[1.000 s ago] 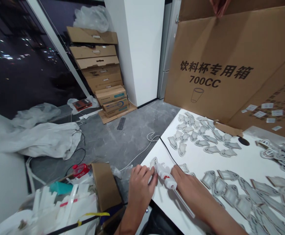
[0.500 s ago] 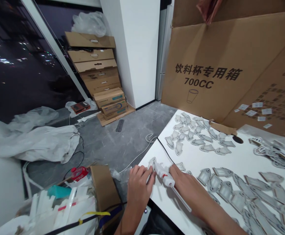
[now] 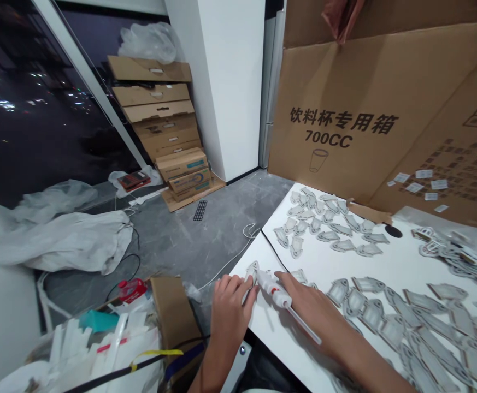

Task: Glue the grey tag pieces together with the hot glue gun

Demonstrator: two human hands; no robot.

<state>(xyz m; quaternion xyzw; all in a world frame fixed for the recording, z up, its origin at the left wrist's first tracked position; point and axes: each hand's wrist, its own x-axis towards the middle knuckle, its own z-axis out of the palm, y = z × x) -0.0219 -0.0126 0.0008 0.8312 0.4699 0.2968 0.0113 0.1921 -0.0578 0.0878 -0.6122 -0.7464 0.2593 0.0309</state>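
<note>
Left hand (image 3: 233, 299): fingertips pressing the small grey piece (image 3: 253, 268) at the table (image 3: 277, 322) edge. Right hand (image 3: 304, 299): we grip the white glue gun (image 3: 274, 288), nozzle at the piece, just beyond our left fingertips.

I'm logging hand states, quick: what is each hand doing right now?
Left hand: fingers holding a small flat grey piece on the white table.
Right hand: closed around a white plastic glue gun.
</note>
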